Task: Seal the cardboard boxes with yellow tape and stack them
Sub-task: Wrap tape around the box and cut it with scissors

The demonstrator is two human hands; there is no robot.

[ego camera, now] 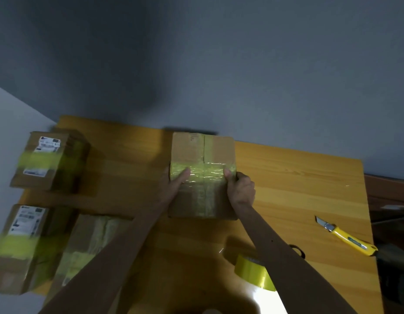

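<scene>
A cardboard box (192, 150) lies flat in the middle of the wooden table (298, 177), with a band of yellow tape (205, 173) across its top. My left hand (174, 184) holds the box's left edge, thumb pressing on the tape. My right hand (240, 186) grips the box's right edge, its thumb on the tape's right end. A roll of yellow tape (253, 271) stands on the table near me, partly behind my right forearm.
Three taped boxes stand at the left: one far left at the back (49, 159), one near left with a label (22, 245), one beside it (88, 241) under my left arm. A yellow utility knife (346, 237) lies at the right. A grey wall rises behind the table.
</scene>
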